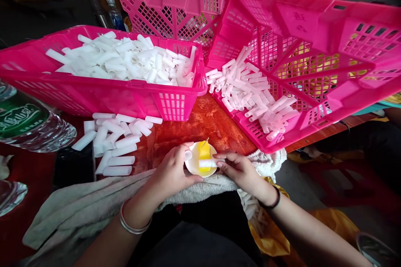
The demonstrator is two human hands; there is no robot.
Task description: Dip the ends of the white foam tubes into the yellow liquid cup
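Apparently a dabbing step: right hand (240, 170), fingers pinched on a white tube (205, 163) across the yellow block (204, 150) in a white dish (192, 167); left hand (171, 169), fingers loosely curled round a second tube (188, 155); next move calls for light pressure.

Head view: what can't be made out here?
All in the head view:
Green-labelled bottle: cut off by the left edge.
Left basket: floor hidden under heaped tubes.
Yellow block: partly behind the tube in the right hand.
Left hand's tube: fingers hide all but one end.
Writing on the right basket: too blurred to read.
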